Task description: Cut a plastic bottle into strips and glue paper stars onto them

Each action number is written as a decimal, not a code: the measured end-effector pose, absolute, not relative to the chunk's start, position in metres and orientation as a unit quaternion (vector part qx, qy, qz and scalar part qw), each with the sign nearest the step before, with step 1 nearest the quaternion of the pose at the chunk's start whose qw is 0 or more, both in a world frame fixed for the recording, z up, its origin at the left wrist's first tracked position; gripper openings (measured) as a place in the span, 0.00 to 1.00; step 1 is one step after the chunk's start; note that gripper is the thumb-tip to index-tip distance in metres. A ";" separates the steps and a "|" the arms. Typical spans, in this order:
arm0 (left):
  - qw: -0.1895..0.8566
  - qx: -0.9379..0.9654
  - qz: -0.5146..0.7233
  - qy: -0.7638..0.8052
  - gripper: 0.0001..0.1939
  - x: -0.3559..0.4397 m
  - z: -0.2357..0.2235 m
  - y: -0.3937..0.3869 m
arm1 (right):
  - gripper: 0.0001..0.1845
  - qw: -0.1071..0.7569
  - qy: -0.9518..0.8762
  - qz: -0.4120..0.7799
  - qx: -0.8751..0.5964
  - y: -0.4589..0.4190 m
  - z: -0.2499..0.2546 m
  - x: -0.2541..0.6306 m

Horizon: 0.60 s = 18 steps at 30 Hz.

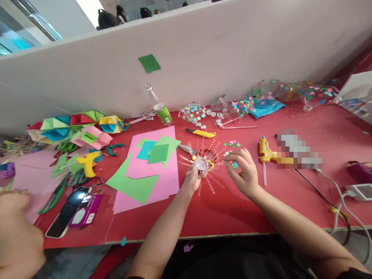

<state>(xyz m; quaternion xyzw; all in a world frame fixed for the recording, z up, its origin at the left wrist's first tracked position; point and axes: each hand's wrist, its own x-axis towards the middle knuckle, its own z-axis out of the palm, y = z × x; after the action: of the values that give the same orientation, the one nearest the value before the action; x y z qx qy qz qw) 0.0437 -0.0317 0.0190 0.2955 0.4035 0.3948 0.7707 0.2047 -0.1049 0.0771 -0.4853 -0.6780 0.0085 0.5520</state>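
Fringed plastic [201, 166], scissors [187, 149] behind, cutter [203, 133] (yellow) beyond

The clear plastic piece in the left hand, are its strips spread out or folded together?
Spread out. The clear plastic piece in the left hand has strips that fan outward around its round centre.

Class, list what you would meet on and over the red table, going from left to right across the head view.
Another person's hand, left yellow glue gun, pink and green paper sheets, left hand holding a clear fringed plastic piece, right hand, right yellow glue gun, white charger block.
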 end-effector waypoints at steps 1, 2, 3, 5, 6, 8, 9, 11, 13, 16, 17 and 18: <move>0.767 0.301 0.392 0.408 0.13 0.044 0.020 -0.032 | 0.08 0.554 -0.679 0.005 -0.481 -0.105 0.078 0.205; 0.766 0.305 0.388 0.411 0.14 0.044 0.021 -0.033 | 0.08 0.557 -0.680 0.004 -0.476 -0.106 0.078 0.205; 0.767 0.307 0.383 0.412 0.14 0.044 0.021 -0.034 | 0.08 0.560 -0.681 0.004 -0.472 -0.106 0.079 0.206; 0.770 0.312 0.373 0.413 0.15 0.044 0.022 -0.035 | 0.09 0.563 -0.684 0.005 -0.464 -0.107 0.080 0.206; 0.772 0.312 0.368 0.413 0.15 0.044 0.022 -0.035 | 0.10 0.564 -0.686 0.006 -0.460 -0.107 0.081 0.206; 0.777 0.310 0.361 0.412 0.17 0.044 0.022 -0.035 | 0.10 0.565 -0.689 0.009 -0.455 -0.107 0.082 0.207; 0.779 0.308 0.359 0.412 0.17 0.044 0.022 -0.035 | 0.10 0.566 -0.688 0.011 -0.453 -0.107 0.082 0.207; 0.783 0.303 0.357 0.409 0.17 0.044 0.022 -0.035 | 0.11 0.569 -0.683 0.021 -0.458 -0.106 0.081 0.208; 0.787 0.300 0.357 0.405 0.17 0.044 0.023 -0.034 | 0.10 0.569 -0.673 0.033 -0.471 -0.105 0.080 0.208; 0.795 0.294 0.359 0.391 0.17 0.043 0.025 -0.034 | 0.10 0.563 -0.671 0.035 -0.481 -0.103 0.079 0.208; 0.798 0.292 0.360 0.386 0.17 0.043 0.025 -0.034 | 0.10 0.560 -0.675 0.031 -0.479 -0.103 0.079 0.207; 0.800 0.291 0.360 0.381 0.17 0.043 0.026 -0.034 | 0.10 0.557 -0.680 0.028 -0.475 -0.103 0.079 0.206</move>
<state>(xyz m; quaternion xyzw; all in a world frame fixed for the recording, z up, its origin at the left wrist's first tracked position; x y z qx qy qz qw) 0.0426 -0.0344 0.0256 0.2912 0.3812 0.3601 0.8001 0.2063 -0.1029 0.0787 -0.4754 -0.6801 0.0275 0.5574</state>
